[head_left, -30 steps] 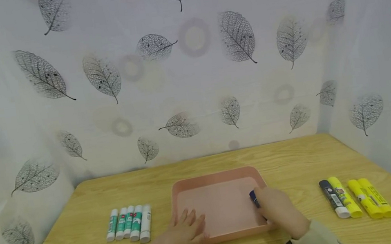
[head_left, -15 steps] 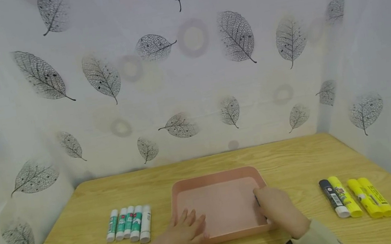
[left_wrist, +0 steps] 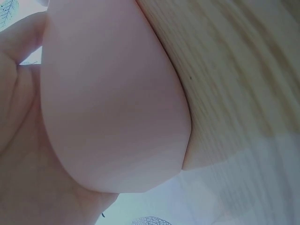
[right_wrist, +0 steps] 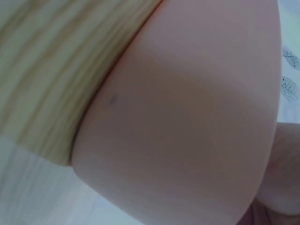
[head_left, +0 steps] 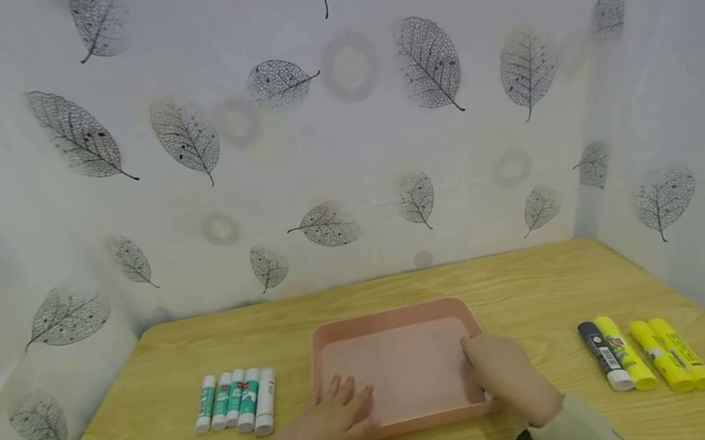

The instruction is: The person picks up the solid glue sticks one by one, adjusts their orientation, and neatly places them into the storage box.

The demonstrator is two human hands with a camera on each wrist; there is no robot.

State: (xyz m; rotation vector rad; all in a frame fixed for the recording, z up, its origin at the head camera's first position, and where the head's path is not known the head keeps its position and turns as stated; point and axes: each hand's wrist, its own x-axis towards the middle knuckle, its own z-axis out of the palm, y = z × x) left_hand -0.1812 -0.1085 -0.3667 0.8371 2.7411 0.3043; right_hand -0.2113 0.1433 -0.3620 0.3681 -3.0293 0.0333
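A shallow pink tray lies on the table in the head view. My left hand rests on its front left corner, fingers spread over the rim. In the left wrist view the tray's outer wall fills the middle, with the palm against it. At the tray's right side my right hand has its fingers curled inside the rim, holding a dark glue stick that is now almost wholly hidden. The right wrist view shows mostly the tray's wall, and part of the hand behind it.
Several white and green glue sticks lie in a row on the left of the wooden table. On the right lie a black glue stick and several yellow ones. A leaf-print curtain surrounds the table.
The glue stick's dark blue end, visible one second ago beyond my right fingers, has gone from sight behind the hand. The left hand has stayed in place.
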